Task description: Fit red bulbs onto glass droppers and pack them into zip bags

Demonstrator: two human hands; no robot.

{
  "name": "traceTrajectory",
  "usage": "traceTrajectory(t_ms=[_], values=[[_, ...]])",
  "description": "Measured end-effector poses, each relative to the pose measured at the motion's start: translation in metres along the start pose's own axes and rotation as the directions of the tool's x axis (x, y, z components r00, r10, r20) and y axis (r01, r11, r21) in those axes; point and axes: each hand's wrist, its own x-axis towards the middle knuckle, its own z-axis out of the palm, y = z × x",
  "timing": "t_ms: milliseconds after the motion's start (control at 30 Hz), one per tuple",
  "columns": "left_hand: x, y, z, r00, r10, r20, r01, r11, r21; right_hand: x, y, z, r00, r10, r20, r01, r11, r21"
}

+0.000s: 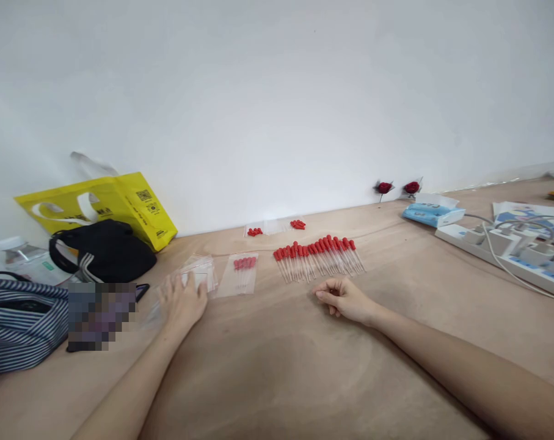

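My left hand [184, 301] lies with spread fingers on a pile of clear plastic bags [206, 269]. Just right of the pile is a clear bag with several red-topped droppers [244, 273] in it. A row of loose red-topped droppers [320, 256] lies in the middle, tips toward me. My right hand [339, 297] rests in front of that row, its fingers curled with thumb and index together; whatever is between them is too small to make out. Near the wall lie more bags with red tops [255, 231].
At the left are a yellow bag [143, 214], a black pouch [112, 250], a plastic bottle [20, 253], a striped bag [24, 318] and a blurred flat object [102, 318]. On the right sit a blue tissue pack [430, 214], a power strip [510, 256] with cables and two dark red roses [384, 187].
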Motion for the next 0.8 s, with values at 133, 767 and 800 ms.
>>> traceTrajectory(t_ms=[133, 767, 800], values=[[0.009, -0.026, 0.016, 0.954, -0.024, 0.298, 0.033, 0.999, -0.024, 0.0, 0.001, 0.0, 1.0, 0.0, 0.0, 0.0, 1.0, -0.004], [-0.077, 0.1, -0.037, 0.532, 0.842, -0.089, -0.715, 0.391, -0.579, -0.003, -0.008, -0.002, 0.967, -0.253, -0.033, 0.245, 0.957, -0.154], [-0.08, 0.103, -0.036, 0.548, 0.836, -0.045, -0.68, 0.413, -0.606, -0.003, -0.008, -0.003, 0.962, -0.273, -0.015, 0.265, 0.943, -0.2]])
